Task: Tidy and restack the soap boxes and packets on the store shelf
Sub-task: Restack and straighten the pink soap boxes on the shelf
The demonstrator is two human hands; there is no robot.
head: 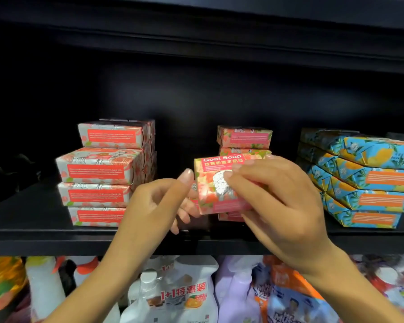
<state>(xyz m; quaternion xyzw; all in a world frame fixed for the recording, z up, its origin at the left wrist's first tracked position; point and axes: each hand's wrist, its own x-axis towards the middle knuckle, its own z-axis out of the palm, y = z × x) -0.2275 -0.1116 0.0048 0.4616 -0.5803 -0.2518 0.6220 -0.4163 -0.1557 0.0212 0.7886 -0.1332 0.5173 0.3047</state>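
The left hand (154, 206) pinched the left side of a pink soap box (214, 183) and the right hand (278, 201) curled over its front. The box was tilted, held above the shelf's (44, 238) front edge. Behind it stood a pink stack (244, 137) — a red stack (103, 171) to the left, a blue stack (371, 180) to the right.

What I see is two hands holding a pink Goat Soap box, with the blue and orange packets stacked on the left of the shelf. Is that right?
Not quite. The head view shows the blue and orange packets stacked on the right of the shelf, not the left. The rest holds: the left hand and right hand hold the pink Goat Soap box.
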